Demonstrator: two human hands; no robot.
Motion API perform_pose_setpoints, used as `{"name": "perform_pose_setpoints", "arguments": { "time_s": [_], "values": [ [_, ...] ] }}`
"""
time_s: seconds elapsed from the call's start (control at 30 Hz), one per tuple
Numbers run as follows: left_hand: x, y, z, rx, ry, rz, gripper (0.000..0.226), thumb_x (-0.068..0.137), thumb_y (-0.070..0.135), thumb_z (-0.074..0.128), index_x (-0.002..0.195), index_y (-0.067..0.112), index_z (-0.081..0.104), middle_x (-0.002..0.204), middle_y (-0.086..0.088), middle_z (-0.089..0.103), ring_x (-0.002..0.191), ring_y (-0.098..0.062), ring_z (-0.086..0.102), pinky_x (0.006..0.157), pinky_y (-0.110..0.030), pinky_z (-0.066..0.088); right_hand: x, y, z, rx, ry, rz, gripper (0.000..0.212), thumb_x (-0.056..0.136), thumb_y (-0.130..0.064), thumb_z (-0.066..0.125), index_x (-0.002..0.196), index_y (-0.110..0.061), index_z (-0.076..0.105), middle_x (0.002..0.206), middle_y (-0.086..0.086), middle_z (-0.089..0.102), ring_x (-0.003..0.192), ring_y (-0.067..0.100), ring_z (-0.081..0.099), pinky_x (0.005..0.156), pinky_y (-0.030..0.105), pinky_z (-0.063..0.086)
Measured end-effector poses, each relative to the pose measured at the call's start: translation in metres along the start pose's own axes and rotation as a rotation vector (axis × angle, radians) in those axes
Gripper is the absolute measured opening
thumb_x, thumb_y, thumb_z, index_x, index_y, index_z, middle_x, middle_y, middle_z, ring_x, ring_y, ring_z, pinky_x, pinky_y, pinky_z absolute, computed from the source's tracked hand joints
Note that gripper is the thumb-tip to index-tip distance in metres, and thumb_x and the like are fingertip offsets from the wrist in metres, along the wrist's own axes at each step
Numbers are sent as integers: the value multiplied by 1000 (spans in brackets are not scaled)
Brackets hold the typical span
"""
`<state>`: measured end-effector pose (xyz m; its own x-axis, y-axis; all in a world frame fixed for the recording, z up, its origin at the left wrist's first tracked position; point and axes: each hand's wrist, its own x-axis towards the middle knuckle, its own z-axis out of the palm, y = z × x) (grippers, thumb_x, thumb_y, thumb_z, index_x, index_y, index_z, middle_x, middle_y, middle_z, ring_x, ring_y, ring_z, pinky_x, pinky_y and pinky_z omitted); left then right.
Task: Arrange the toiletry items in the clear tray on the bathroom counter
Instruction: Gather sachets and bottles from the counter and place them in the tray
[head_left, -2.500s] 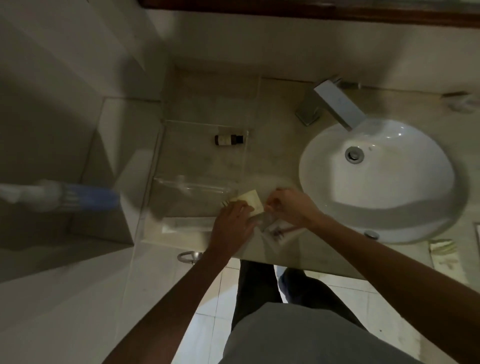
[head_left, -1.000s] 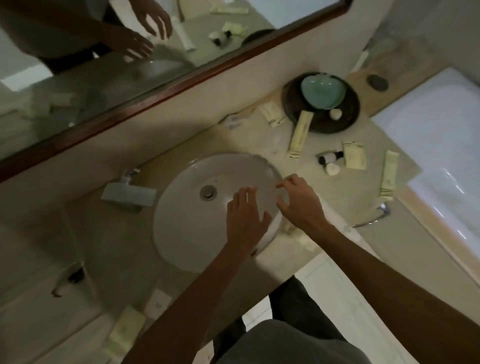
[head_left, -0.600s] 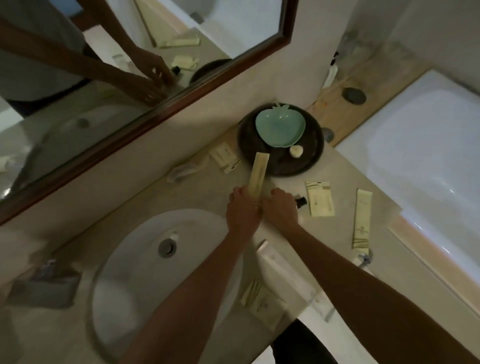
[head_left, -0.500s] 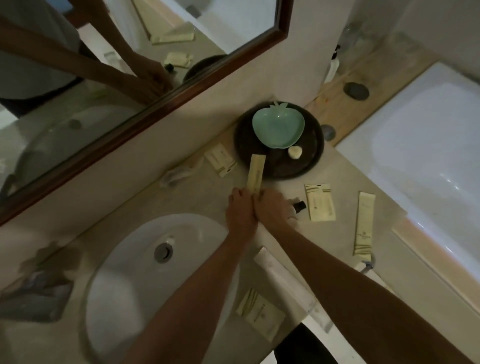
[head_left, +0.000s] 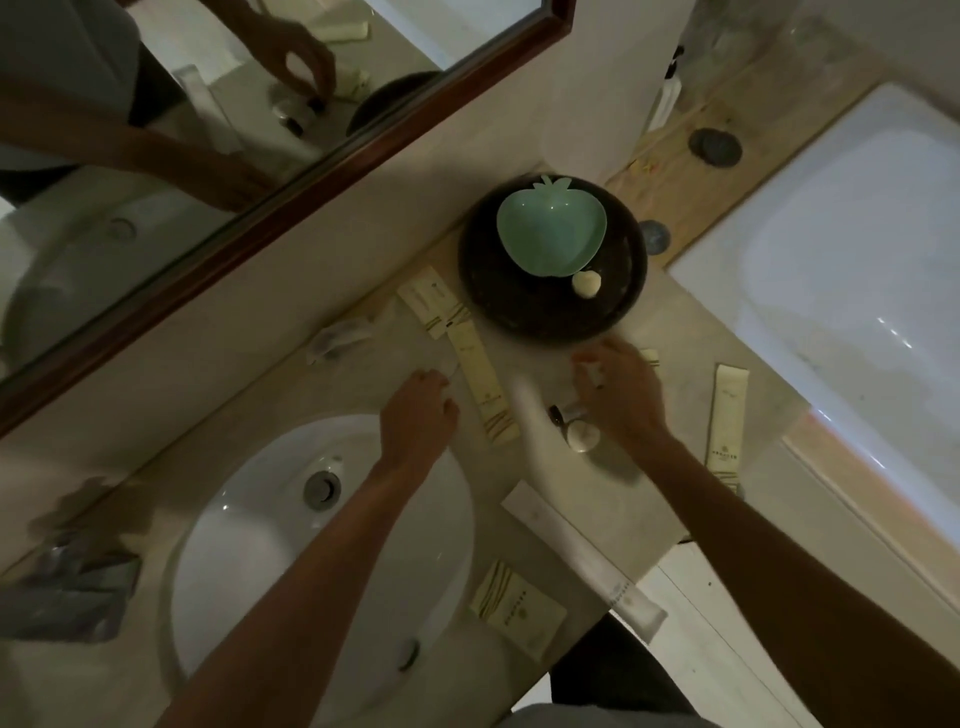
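The clear tray is out of view. My left hand (head_left: 418, 410) hovers loosely curled and empty, just left of a long cream packet (head_left: 483, 387) lying on the counter. My right hand (head_left: 618, 395) is blurred. It reaches down over a small dark-capped bottle (head_left: 563, 415) and a round white cap (head_left: 582, 436). A pale bit shows at its fingertips, but I cannot make out a grip. Other cream toiletry packets lie around: a box (head_left: 431, 301), a long packet (head_left: 727, 421) at the right, and a box (head_left: 519, 608) near the front edge.
A dark round tray (head_left: 618, 306) holds a green apple-shaped dish (head_left: 550, 231) and a small soap (head_left: 586, 283). A white tube (head_left: 582, 556) lies at the front edge. The sink (head_left: 249, 545) and faucet (head_left: 67, 587) are to the left, the bathtub (head_left: 857, 260) to the right, and the mirror (head_left: 156, 156) behind.
I turned from the clear tray on the left to the counter's right side. Both hands were together at the long packet; now they are apart, the right over the small bottle.
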<state>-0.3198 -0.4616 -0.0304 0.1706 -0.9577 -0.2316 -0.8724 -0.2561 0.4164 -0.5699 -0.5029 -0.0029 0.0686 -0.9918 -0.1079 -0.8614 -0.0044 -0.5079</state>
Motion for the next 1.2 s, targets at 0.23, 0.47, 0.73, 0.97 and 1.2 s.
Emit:
{"name": "perform_pose_setpoints", "arguments": {
  "time_s": [0.23,0.47,0.73,0.97,1.2],
  "values": [
    [39,27,17,321,-244,623,53,79,1,62,130,15,54,136,-6,49,122,-25,47,96,-37,43,-43,100,-24,-208,107,313,40,84,-30,67,119,-12,63,119,11,58,108,33,54,75,46,53],
    [30,25,29,470,-45,616,27,87,23,53,112,13,55,108,-8,57,96,-26,55,78,-37,45,-71,132,-16,-127,119,657,63,86,-46,65,134,-8,50,124,17,49,111,42,52,88,50,48],
    [31,-6,12,430,-188,806,47,85,31,37,123,12,56,124,-11,54,109,-27,54,89,-41,47,-74,131,-15,35,144,702,48,70,-34,80,111,-12,67,108,10,61,99,34,59,85,42,49],
    [34,-9,6,519,-178,934,31,88,27,47,113,11,55,112,-10,56,96,-26,54,82,-39,46,-82,136,-14,8,193,711,62,71,-37,80,119,-4,62,114,19,53,103,42,55,90,46,46],
    [42,-3,6,688,-253,936,37,76,33,66,102,8,59,104,-12,59,92,-27,57,76,-38,48,-80,131,-14,-67,164,658,62,70,-46,81,112,-4,64,107,16,58,99,38,55,82,47,50]
  ]
}}
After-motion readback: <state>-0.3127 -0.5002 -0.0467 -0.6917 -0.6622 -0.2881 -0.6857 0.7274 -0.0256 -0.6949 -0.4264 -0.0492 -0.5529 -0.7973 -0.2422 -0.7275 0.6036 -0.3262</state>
